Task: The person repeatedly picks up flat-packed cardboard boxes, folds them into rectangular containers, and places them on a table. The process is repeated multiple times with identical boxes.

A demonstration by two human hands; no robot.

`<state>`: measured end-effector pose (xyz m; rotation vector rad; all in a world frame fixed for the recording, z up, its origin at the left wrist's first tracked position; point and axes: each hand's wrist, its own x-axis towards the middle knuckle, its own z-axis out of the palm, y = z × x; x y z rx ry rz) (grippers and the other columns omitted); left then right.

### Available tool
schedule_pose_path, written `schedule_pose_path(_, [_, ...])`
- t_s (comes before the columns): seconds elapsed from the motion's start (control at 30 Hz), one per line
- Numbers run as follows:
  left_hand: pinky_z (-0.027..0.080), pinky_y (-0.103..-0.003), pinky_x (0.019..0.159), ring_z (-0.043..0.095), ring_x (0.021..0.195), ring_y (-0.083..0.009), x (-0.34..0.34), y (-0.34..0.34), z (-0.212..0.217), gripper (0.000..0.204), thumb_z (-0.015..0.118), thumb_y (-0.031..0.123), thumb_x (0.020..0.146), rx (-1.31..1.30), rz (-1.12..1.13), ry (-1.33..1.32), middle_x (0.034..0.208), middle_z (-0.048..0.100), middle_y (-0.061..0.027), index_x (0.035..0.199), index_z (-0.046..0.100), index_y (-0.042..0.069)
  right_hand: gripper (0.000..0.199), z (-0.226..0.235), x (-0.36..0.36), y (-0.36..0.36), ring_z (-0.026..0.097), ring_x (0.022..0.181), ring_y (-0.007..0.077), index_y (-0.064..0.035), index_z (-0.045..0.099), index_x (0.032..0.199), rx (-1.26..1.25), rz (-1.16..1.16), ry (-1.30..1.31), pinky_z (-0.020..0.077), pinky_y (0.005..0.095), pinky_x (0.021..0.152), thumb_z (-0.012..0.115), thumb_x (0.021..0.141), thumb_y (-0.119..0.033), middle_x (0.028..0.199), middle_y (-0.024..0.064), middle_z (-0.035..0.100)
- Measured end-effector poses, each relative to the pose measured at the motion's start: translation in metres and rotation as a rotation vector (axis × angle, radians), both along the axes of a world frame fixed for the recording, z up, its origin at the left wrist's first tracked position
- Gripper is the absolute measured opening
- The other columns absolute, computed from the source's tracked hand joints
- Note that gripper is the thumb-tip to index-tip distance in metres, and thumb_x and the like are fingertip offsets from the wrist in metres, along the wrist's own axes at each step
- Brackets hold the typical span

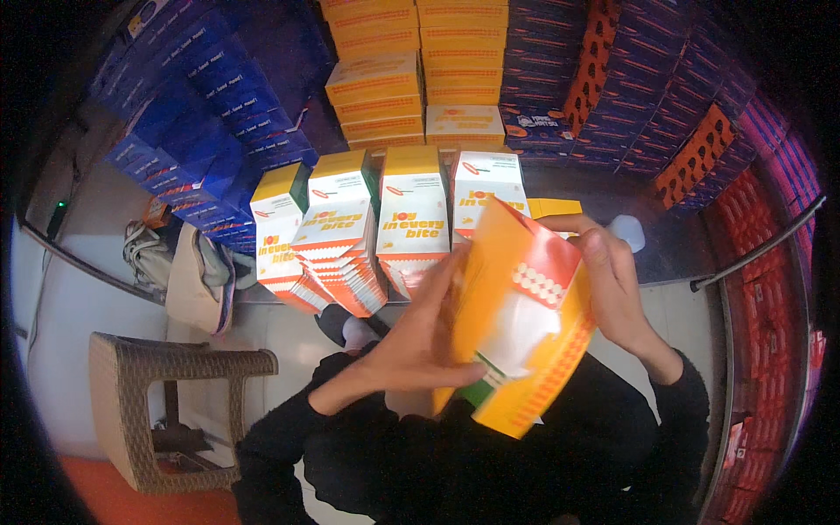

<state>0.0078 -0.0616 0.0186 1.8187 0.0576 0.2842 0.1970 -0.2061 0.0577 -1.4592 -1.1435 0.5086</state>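
Observation:
In front of my body I hold a partly folded cardboard box point(479, 284), yellow outside with red, white and green panels, tilted and slightly blurred. My left hand point(416, 337) grips its left side, thumb lying across the green panel near the bottom. At its upper right, my right hand point(608, 280) has its fingers curled over the edge by the red flap. Just beyond are several stacks of flat, unfolded cartons, among them a white-and-yellow stack point(415, 214) and another stack point(337, 219) to its left.
Finished yellow boxes point(376, 79) are piled at the back. Blue boxes point(210, 114) rise on the left, and dark purple-and-orange boxes point(626, 96) on the right. Red packages point(759, 332) line the far right behind a metal rail. A brown woven stool point(175, 359) stands at the lower left.

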Motion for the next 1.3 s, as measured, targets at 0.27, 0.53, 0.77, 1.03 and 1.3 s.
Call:
schedule_pose_path(0.27, [0.020,-0.045,0.111,0.022,0.137,-0.0322,-0.025,0.017,-0.023,0.105,0.071,0.040,0.072,-1.158,-0.068,0.398,0.146,0.021,-0.0197,0.146,0.009,0.001,0.039,-0.117,0.008,0.005,0.057,0.076,0.0150,0.0011,0.057,0.101,0.218,-0.080,-0.034,0.0441,0.0297,0.068,0.034,0.099,-0.030,0.084,0.0105,0.061])
schedule_pose_path(0.53, [0.019,-0.042,0.112,0.024,0.136,-0.0299,-0.022,0.019,-0.026,0.103,0.067,0.047,0.073,-1.123,0.011,0.523,0.144,0.029,-0.0179,0.146,0.011,0.000,0.038,-0.072,0.010,-0.001,0.058,0.086,0.0221,-0.0002,0.049,0.117,-0.055,-0.142,0.111,0.0432,0.0335,0.079,0.051,0.092,-0.029,0.093,0.0111,0.059])
schedule_pose_path(0.77, [0.024,-0.043,0.110,0.027,0.135,-0.0333,-0.018,0.012,-0.036,0.097,0.060,0.048,0.084,-0.526,-0.286,0.424,0.149,0.011,-0.0223,0.148,0.001,0.004,0.082,-0.054,-0.002,-0.010,0.036,0.123,0.0412,-0.0050,0.043,0.130,-0.337,-0.125,-1.068,0.0230,0.0563,0.103,0.076,0.067,-0.045,0.127,0.0169,0.045])
schedule_pose_path(1.03, [0.026,-0.046,0.110,0.021,0.136,-0.0373,-0.018,0.006,-0.034,0.110,0.065,0.055,0.079,-0.229,-0.451,0.358,0.148,0.006,-0.0237,0.147,-0.004,0.003,0.084,-0.068,-0.008,-0.004,0.054,0.110,0.0307,-0.0041,0.040,0.132,0.016,0.126,-0.340,0.0422,0.0417,0.096,0.084,0.063,-0.022,0.120,0.0131,0.051])
schedule_pose_path(1.3, [0.025,-0.039,0.108,0.030,0.133,-0.0267,-0.040,0.027,-0.073,0.081,0.049,0.052,0.089,-0.643,-0.571,0.510,0.144,0.031,-0.0178,0.144,0.021,-0.001,0.052,-0.050,0.003,-0.013,0.057,0.108,0.0377,-0.0063,0.041,0.131,-0.226,0.189,0.116,0.0453,0.0409,0.093,0.052,0.080,-0.003,0.117,0.0181,0.058])
